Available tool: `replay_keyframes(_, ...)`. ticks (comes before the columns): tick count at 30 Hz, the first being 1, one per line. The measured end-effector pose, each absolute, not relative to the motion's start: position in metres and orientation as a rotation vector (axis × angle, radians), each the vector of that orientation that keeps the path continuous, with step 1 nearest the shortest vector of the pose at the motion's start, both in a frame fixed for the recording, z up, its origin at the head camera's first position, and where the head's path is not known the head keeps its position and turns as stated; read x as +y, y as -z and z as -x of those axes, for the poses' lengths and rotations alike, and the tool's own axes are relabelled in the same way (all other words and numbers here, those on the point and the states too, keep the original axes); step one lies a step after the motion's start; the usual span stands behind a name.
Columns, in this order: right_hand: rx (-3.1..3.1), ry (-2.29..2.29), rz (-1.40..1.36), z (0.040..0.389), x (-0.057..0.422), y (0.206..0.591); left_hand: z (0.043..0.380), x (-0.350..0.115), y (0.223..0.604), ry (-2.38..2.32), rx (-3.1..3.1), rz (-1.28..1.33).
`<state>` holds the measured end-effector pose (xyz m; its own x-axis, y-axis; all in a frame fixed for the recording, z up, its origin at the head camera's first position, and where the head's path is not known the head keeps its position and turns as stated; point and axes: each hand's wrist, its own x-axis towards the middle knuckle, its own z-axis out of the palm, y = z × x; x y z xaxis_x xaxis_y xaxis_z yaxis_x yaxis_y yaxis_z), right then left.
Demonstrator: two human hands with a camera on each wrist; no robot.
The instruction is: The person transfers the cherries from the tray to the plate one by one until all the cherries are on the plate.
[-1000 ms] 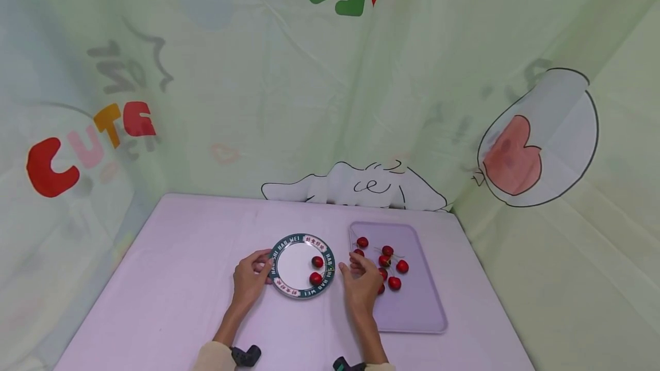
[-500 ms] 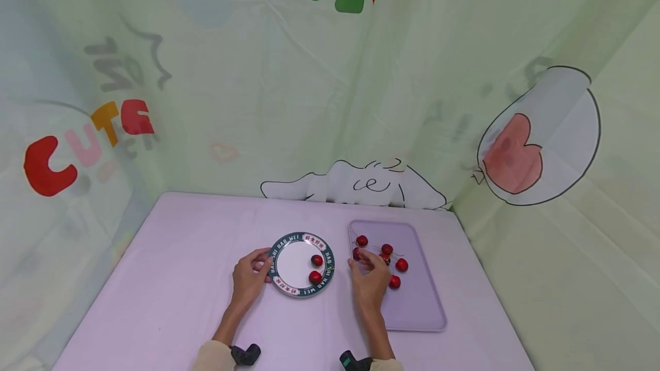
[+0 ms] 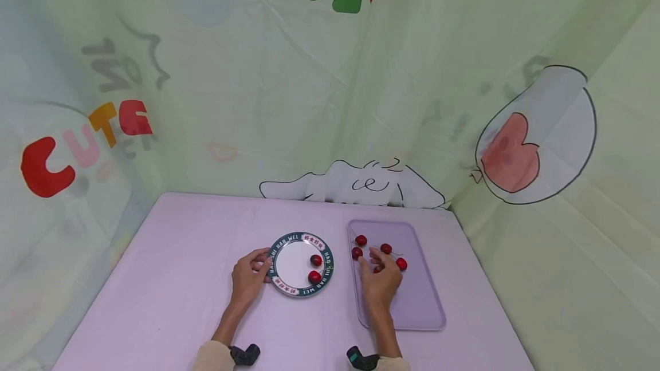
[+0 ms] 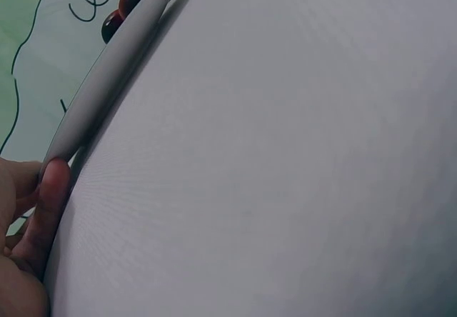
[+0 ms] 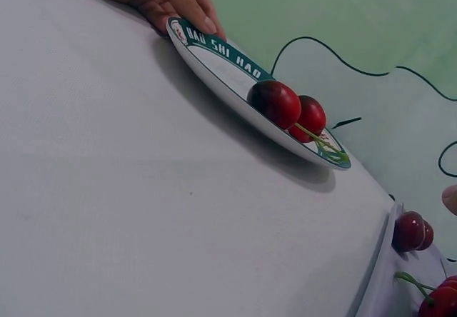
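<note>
My left hand (image 3: pixel 248 276) pinches the left rim of a white plate (image 3: pixel 291 265) with a green lettered border. Its thumb and fingers show at the rim in the left wrist view, where the plate (image 4: pixel 100 88) is seen edge-on. Two red cherries (image 3: pixel 315 260) sit on the plate's right half, one with a green stem (image 5: pixel 314 137). Over a purple tray (image 3: pixel 417 308), my right hand (image 3: pixel 381 285) reaches down among several cherries (image 3: pixel 361 240), thumb and forefinger apart. One cherry (image 3: pixel 378 269) shows between thumb and fingers; others are hidden behind the hand.
The tray lies right of the plate on a pale pink tablecloth (image 3: pixel 206 233). A printed curtain (image 3: pixel 309 102) hangs close behind and beside the table. A dark wrist device (image 3: pixel 245 355) is on each forearm.
My right hand has moved right from the gap beside the plate to over the tray's cherries. The left hand, the plate and its two cherries have stayed in place.
</note>
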<state>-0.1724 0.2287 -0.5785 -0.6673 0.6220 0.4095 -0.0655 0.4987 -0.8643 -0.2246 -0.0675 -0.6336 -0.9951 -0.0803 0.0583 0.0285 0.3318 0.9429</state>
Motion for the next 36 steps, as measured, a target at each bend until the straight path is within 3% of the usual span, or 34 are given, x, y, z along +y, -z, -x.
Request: replay_keyframes(36, -1.989, -1.091, 0.518, 0.176, 0.268, 0.588, 0.225, -0.067, 0.635, 1.748, -2.494, -0.054)
